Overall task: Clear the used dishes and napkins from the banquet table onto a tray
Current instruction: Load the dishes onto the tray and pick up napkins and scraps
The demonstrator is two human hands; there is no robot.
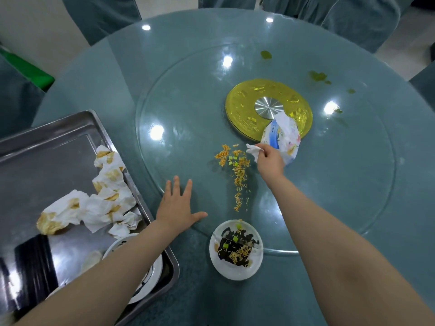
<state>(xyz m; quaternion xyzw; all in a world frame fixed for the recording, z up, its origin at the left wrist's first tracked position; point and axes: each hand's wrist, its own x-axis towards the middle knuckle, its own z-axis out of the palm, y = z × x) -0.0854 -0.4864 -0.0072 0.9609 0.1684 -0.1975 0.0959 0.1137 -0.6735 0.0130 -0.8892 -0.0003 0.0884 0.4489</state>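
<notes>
Tissue (253, 150) pinched in right hand (268, 161) centre frame, prob. to wipe noodle scraps (237, 170); left hand (179, 208) flat, fingers spread, bracing glass turntable (353, 184), holding nothing.

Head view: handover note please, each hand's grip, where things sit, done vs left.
Left hand: open, flat on the glass turntable edge.
Right hand: grip pinches a white tissue beside the tissue pack.
Done: stained napkins and a plate lie in the metal tray.
Left: spilled noodles on the turntable, dirty plate near the table edge, green spots far side.
</notes>
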